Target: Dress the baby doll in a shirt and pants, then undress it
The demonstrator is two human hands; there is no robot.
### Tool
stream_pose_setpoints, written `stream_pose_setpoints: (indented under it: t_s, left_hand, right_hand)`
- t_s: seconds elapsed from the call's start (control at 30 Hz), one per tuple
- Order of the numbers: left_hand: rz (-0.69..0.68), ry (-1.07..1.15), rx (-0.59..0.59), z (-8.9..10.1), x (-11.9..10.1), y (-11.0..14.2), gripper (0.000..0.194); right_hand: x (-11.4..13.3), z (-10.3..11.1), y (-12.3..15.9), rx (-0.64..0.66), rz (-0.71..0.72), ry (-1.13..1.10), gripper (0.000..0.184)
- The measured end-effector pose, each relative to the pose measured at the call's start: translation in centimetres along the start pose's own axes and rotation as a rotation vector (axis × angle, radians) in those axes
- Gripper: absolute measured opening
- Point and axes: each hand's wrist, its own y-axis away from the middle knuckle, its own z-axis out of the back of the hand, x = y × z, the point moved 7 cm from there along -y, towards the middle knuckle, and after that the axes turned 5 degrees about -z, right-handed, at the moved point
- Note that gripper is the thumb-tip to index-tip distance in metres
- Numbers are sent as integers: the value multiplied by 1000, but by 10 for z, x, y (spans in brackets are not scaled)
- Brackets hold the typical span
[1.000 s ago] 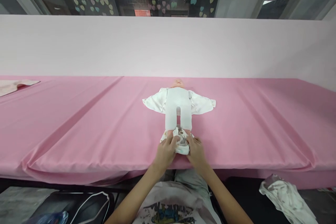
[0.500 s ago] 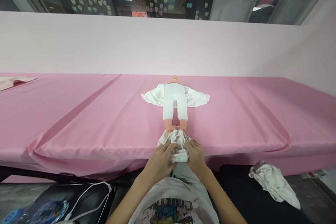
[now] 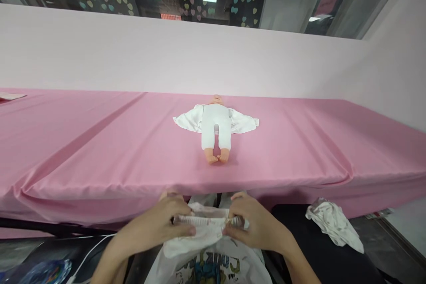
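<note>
My left hand (image 3: 158, 222) and my right hand (image 3: 258, 222) grip the gathered elastic waistband of small white baby pants (image 3: 195, 242), one at each side. The band is stretched between them, close to my body and in front of the table edge. My fingers partly cover the cloth. A baby doll (image 3: 216, 120) in a white body suit lies on its back on the pink-covered table, bare feet towards me. Under it a white top (image 3: 244, 121) is spread out to both sides.
The pink sheet (image 3: 100, 151) has folds and hangs over the front edge. A crumpled white cloth (image 3: 334, 224) lies on a black seat at right. At lower left are a plastic bottle (image 3: 46, 271) and a white cable (image 3: 88, 255). A wall stands behind the table.
Both hands have drawn the bunched pants back from the doll's feet towards my body and spread the waistband apart. The doll stays where it lay; the view has shifted slightly.
</note>
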Motion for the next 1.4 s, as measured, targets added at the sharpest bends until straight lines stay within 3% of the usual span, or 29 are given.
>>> stream_pose_setpoints:
  t_s: [0.1, 0.23, 0.33, 0.43, 0.53, 0.63, 0.7, 0.77, 0.83, 0.93, 1.0, 1.1, 1.23, 1.3, 1.4]
  left_hand:
    - [-121, 44, -52, 44, -12, -2, 17]
    - [-267, 118, -228, 89, -13, -14, 22]
    - [-493, 461, -279, 99, -7, -30, 34]
    - [-676, 949, -347, 107, 3, -49, 36]
    - [-624, 1150, -432, 111, 10, -71, 36]
    - [-400, 778, -389, 105, 4, -90, 36]
    - [-184, 413, -424, 103, 8, -93, 28]
    - [2, 195, -577, 109, 17, -82, 24]
    - [122, 184, -698, 112, 29, -66, 27]
    - [219, 322, -735, 114, 47, -45, 27]
    - [267, 381, -782, 124, 58, -36, 27]
    - [266, 460, -871, 147, 71, -37, 31]
    - [135, 567, -906, 169, 67, -67, 48]
    - [75, 647, -863, 165, 54, -87, 56]
    - [-7, 741, -749, 135, 20, -105, 58]
  right_hand:
    - [6, 36, -14, -150, 34, -92, 34]
    - [5, 72, -42, -164, 94, -147, 40]
    - [-9, 84, -70, -127, 133, -260, 37]
    - [-19, 90, -98, -98, 254, -647, 35]
    - [-19, 101, -122, -118, 401, -1142, 45]
    - [-23, 114, -145, -167, 348, -1309, 49]
    - [-30, 127, -158, -222, 250, -1226, 49]
    - [-38, 140, -167, -253, 144, -1058, 46]
    - [-42, 145, -174, -234, 67, -828, 41]
    - [-38, 137, -182, -123, -5, -448, 33]
    - [-31, 132, -184, -138, -27, -228, 35]
    - [-20, 135, -181, -327, -32, 4, 44]
    - [-14, 142, -166, -599, -143, 72, 44]
    - [-8, 137, -155, -672, -214, 21, 40]
    - [15, 111, -141, -615, -205, -55, 30]
